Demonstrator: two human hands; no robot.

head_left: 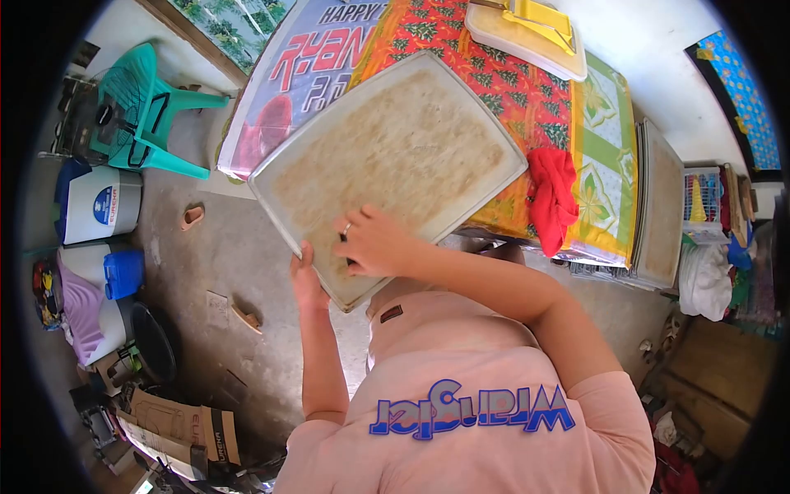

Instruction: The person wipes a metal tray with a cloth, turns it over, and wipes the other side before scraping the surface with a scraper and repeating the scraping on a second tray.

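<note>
A large rectangular baking tray [403, 136] with a pale rim and a brown-stained surface is tilted in front of me, its far part over the covered table. My left hand [309, 284] grips its near left edge, with the thumb up on the rim. Over the tray's near corner, my right hand [374, 239] has its fingers curled down against the surface. Something small and dark shows at those fingers, too little to name. A crumpled red cloth [551, 198] hangs at the table's edge, right of the tray.
Bright plastic covers [605, 181] lie over the table. At its back stands a white tub [527, 49] with a yellow object [539, 25] on top. More trays [658, 206] lean at the right. Left are a green chair [148, 107], a washing machine [103, 202] and slippers [192, 216].
</note>
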